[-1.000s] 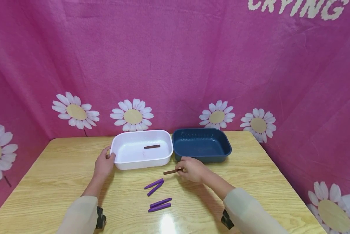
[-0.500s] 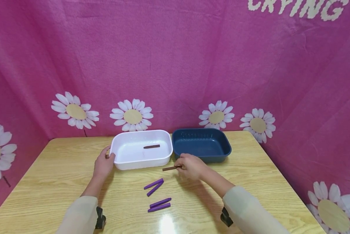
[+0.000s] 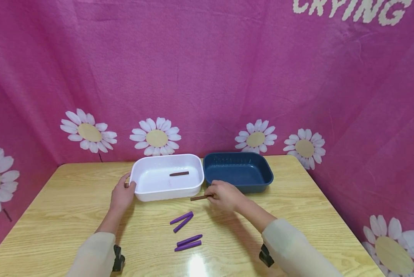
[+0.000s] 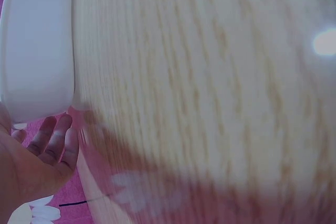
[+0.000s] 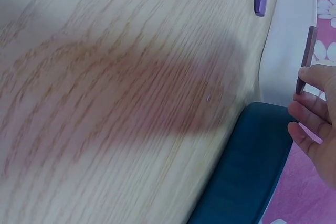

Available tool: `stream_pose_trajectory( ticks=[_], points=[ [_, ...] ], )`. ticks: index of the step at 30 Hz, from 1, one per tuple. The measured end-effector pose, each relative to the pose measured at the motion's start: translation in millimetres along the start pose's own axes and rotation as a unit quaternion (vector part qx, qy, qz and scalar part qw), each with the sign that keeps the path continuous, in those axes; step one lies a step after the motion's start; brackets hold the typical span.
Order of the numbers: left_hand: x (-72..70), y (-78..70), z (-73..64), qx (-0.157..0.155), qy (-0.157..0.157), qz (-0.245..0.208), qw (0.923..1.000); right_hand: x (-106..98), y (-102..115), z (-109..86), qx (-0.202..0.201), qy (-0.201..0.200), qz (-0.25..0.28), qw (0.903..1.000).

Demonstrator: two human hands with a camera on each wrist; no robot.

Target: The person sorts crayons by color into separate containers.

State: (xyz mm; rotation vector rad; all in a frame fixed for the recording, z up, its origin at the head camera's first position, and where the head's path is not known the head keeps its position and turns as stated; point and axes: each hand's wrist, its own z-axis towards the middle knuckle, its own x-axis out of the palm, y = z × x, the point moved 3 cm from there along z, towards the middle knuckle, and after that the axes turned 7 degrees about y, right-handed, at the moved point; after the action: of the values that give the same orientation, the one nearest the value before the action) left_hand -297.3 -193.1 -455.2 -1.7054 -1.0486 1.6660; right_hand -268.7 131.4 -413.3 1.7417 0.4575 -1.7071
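Note:
My right hand (image 3: 224, 196) pinches a brown crayon (image 5: 307, 56) between thumb and fingers, in front of where the two containers meet. The crayon's free end points left, close before the front wall of the white tray (image 3: 168, 194). At that tray's left end, my left hand (image 3: 122, 195) holds the rim, thumb at the near side; in the left wrist view its fingers (image 4: 55, 142) curl beside the end wall. Another brown crayon (image 3: 179, 174) lies inside the white tray. Two purple crayons (image 3: 181, 217) form a V on the table, and two more purple crayons (image 3: 188, 246) lie nearer me.
A dark blue tray (image 3: 239, 188) stands right of the white one, their ends side by side. Both sit at the back of the wooden table (image 3: 72, 215). Behind hangs a pink cloth (image 3: 207, 77) printed with daisies.
My right hand has lifted and shifted slightly back and left with the brown crayon, closer to the white tray. The left hand keeps its place on the rim.

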Motion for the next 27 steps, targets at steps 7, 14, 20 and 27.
stream_pose_trajectory(
  ticks=[7,14,20,27],
  points=[
    [0.1,-1.0,-1.2,-0.003,0.000,-0.003,1.0000,-1.9,1.5,2.2,-0.010,-0.010,0.000,0.9999],
    [-0.2,0.2,-0.5,0.000,0.000,-0.002,1.0000,-5.5,3.5,5.8,-0.010,-0.025,0.005,0.9996],
    [0.6,1.8,0.0,0.001,0.002,-0.005,1.0000,-6.0,3.4,8.3,-0.010,-0.026,0.004,0.9996],
    [0.8,1.7,0.6,-0.006,0.004,-0.008,0.9999,-7.6,3.0,11.6,-0.003,-0.022,0.000,0.9998]
  ],
)
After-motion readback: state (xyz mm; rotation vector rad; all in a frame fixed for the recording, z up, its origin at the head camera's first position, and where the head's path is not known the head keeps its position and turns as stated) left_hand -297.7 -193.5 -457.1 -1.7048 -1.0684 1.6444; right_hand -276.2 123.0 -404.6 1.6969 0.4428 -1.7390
